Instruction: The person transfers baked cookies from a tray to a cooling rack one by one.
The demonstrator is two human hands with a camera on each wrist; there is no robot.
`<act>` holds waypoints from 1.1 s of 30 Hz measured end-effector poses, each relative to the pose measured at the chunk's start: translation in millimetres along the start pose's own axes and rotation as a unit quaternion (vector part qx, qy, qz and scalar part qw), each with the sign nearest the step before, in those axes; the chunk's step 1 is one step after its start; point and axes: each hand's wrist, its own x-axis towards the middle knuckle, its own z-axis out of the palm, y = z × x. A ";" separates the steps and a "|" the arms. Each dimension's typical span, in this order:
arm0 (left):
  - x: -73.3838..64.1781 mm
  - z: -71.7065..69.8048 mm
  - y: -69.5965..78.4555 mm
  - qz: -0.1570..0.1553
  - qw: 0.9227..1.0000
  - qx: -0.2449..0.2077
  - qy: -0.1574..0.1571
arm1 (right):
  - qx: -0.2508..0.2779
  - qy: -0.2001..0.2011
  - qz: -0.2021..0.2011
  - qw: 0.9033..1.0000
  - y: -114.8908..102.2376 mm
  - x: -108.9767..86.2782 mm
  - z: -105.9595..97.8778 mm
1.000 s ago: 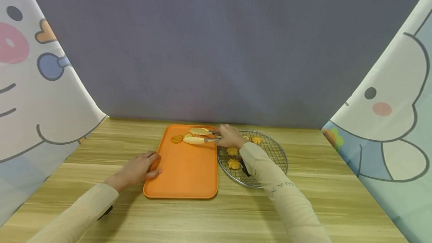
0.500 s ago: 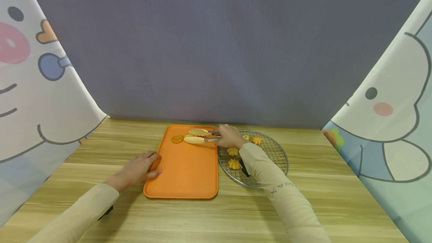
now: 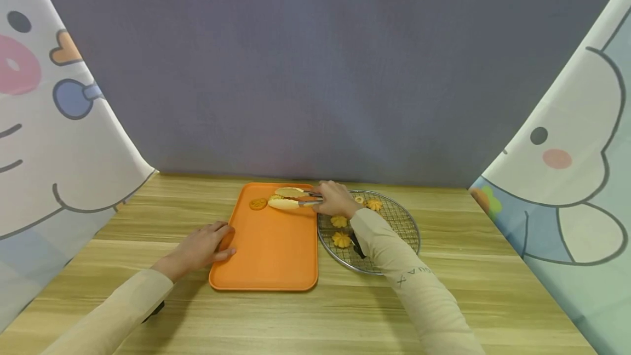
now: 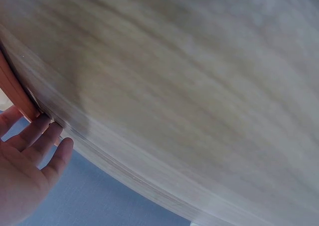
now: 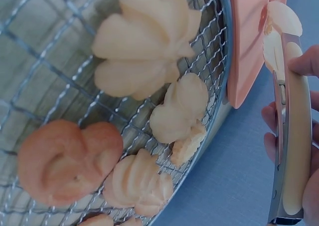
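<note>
A pair of tongs (image 3: 284, 204) with cream-coloured tips is held in my right hand (image 3: 332, 197), which reaches over the rack to the tray. In the right wrist view, fingers and thumb curl round the tongs' beige handle (image 5: 296, 146). Between the tips, low over the tray's far part, a yellowish cookie (image 3: 275, 198) partly shows; whether they grip it I cannot tell. Left of it lies a flat orange-brown cookie (image 3: 258, 204) on the orange tray (image 3: 268, 256). My left hand (image 3: 199, 246) rests at the tray's left edge, its fingers relaxed against the rim.
Beside the tray on the right stands a round wire rack (image 3: 394, 229). It bears several cookies, among them a flower-shaped cookie (image 3: 341, 239) and a browned one (image 5: 65, 161). A grey cloth wall (image 3: 315, 70) rises behind the wooden table (image 3: 246, 322).
</note>
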 end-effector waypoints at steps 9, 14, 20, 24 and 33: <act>-0.4 -0.2 1.0 0.004 1.000 -0.004 0.006 | -0.022 0.000 -0.005 1.000 1.4 -6.3 -6.0; -0.1 -1.6 1.3 0.007 1.000 -0.004 0.006 | -0.032 0.006 -0.035 0.999 4.3 -13.3 -9.0; -0.5 -1.9 1.7 0.004 1.000 -0.010 0.002 | -0.042 0.010 -0.047 0.998 5.1 -25.2 -12.5; -0.6 -1.0 0.8 0.000 1.000 -0.011 -0.004 | -0.046 0.014 -0.051 0.998 5.6 -35.0 -15.5; -0.5 -0.4 0.1 -0.002 1.000 -0.012 -0.004 | -0.041 0.023 -0.069 0.997 12.7 -61.0 -24.2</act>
